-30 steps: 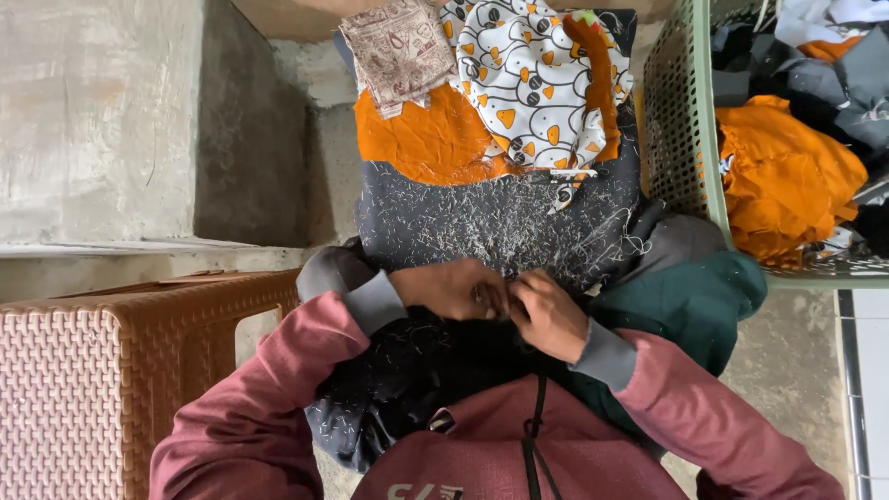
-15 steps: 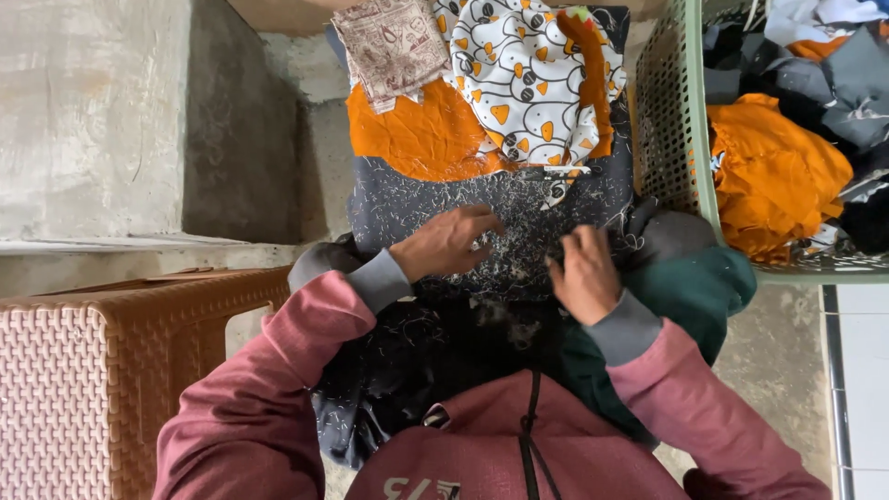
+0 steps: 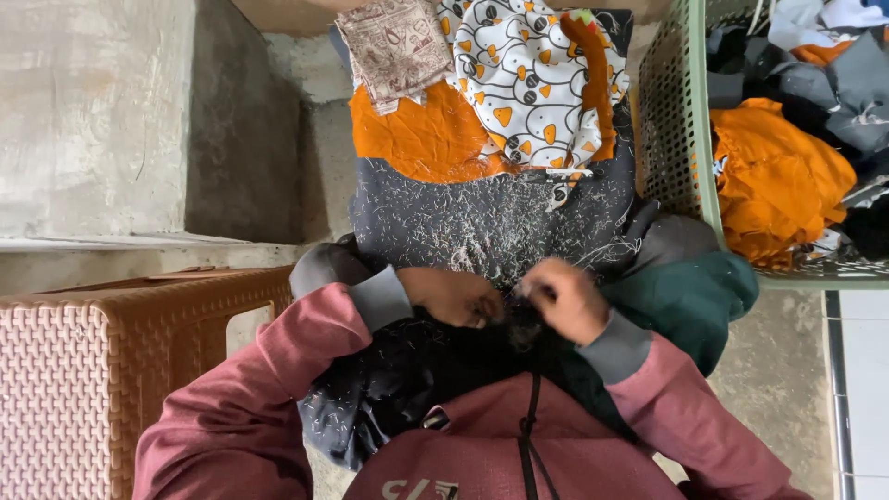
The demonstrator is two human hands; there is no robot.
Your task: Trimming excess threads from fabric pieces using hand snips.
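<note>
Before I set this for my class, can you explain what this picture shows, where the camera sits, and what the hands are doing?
There is no machine here: a person wears a camera on the head, looking down at their own arms in maroon sleeves. The left hand and right hand meet over a dark speckled cloth and pinch at it. Beyond lie an orange cloth and a white patterned cloth. A green basket of clothes stands to the right, a brown woven basket to the left.

A concrete floor (image 3: pixel 111 120) carries a green basket (image 3: pixel 671 120) of clothes, a brown woven basket (image 3: pixel 102 370), and, seemingly, the clothes pile (image 3: pixel 491 213), whose support is hidden.
</note>
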